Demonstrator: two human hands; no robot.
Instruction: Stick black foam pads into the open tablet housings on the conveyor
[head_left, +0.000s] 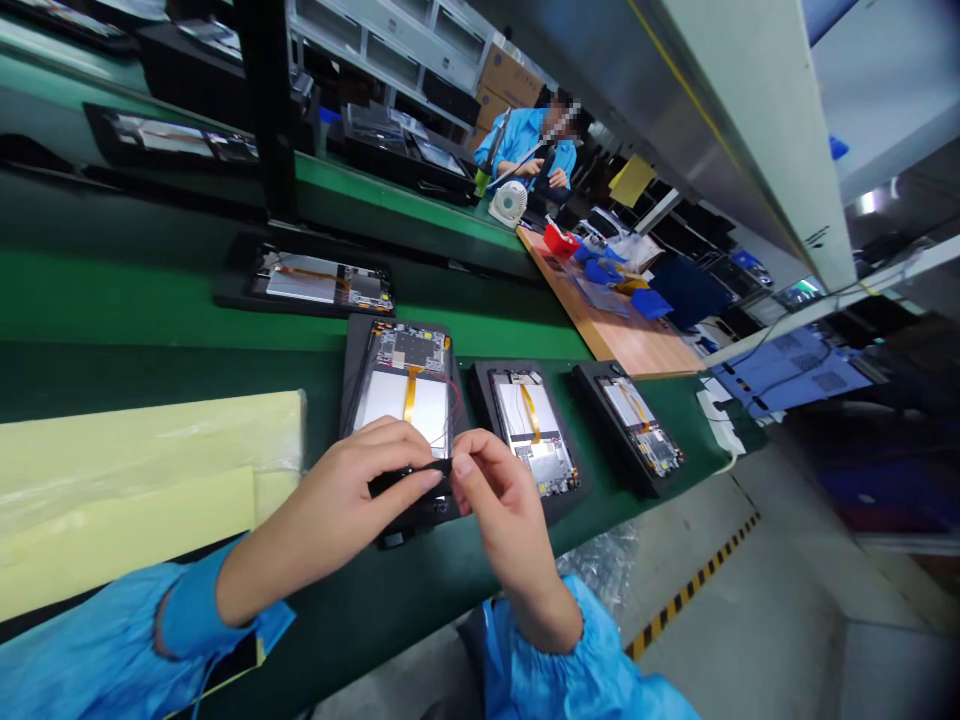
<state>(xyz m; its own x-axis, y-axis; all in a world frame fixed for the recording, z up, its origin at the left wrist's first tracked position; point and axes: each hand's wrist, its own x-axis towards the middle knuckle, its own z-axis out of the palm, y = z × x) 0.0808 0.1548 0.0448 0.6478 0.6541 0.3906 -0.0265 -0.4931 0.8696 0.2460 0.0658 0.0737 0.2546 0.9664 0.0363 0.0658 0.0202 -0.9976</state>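
Blue sleeves of my smock are closest to my eyes: my left sleeve (97, 650) on the left side, my right sleeve (555, 670) low in the middle. Beside my left arm lies a stack of pale yellow sheets (135, 490) in clear plastic. My left hand (322, 510) and my right hand (499, 510) are together, and both pinch a narrow black strip (416, 472) over the lower end of an open tablet housing (356, 385). I think the pinch should stay light and the thin red wires (455, 400) should stay free from my fingers. This black housing holds a silver panel (394, 400), an orange flex ribbon (409, 395) and a circuit board (410, 348). To the right on the green bench (450, 320), a second tablet housing (484, 400) and a third tablet housing (585, 385) hold similar parts. Farther away, a red tray (561, 240) sits on a wooden table (637, 340); I cannot tell its contents.
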